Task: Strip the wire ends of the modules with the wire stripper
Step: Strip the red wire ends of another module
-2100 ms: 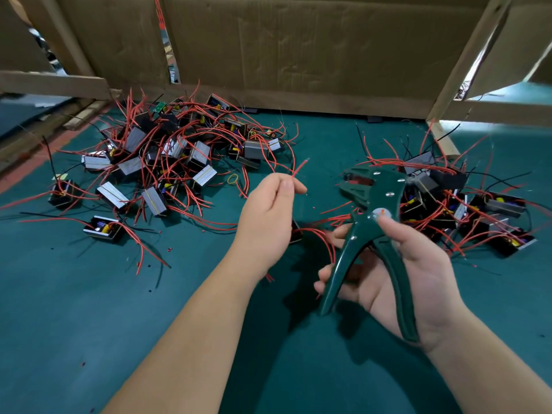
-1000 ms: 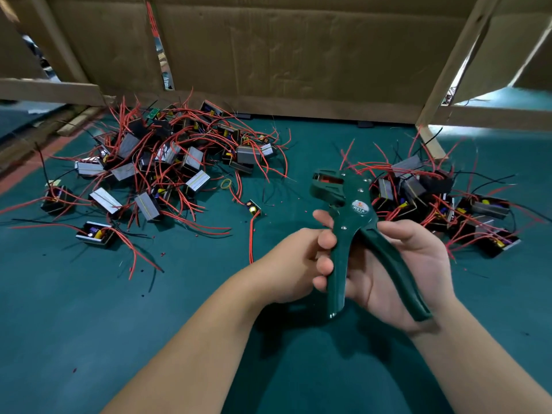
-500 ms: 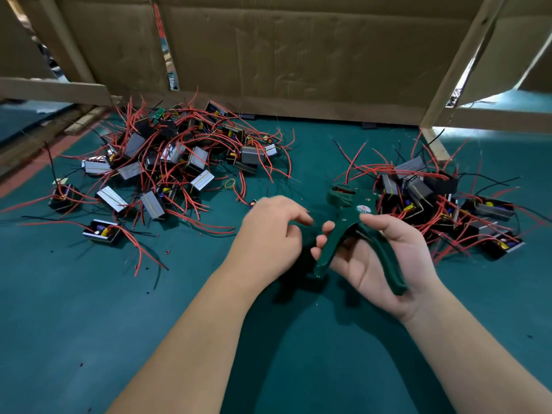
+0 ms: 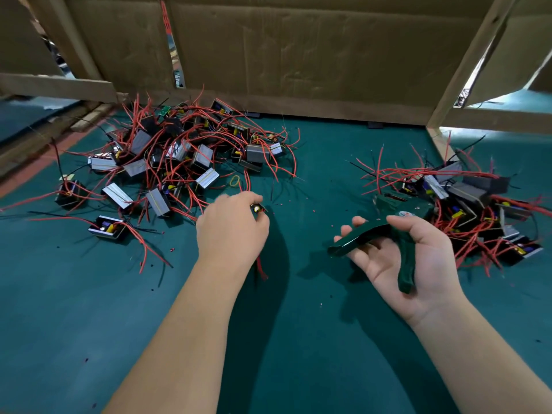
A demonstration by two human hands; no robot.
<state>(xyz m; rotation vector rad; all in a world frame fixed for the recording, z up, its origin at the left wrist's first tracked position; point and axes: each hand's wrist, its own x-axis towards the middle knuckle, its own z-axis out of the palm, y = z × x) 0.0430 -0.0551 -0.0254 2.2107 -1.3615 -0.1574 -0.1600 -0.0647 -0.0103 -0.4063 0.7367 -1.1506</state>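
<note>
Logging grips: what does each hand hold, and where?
Left hand grips a small module by its body; right hand holds the wire stripper by its handles.

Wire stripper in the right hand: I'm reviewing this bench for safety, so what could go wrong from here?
1. The wire stripper lies loosely in the right hand with its handles spread, so it may slip out.
2. Its head sits beside the right pile of modules, where loose red wires might snag it.
3. The left hand pinches a module near the left pile, and its dangling wire could tangle there.
</note>
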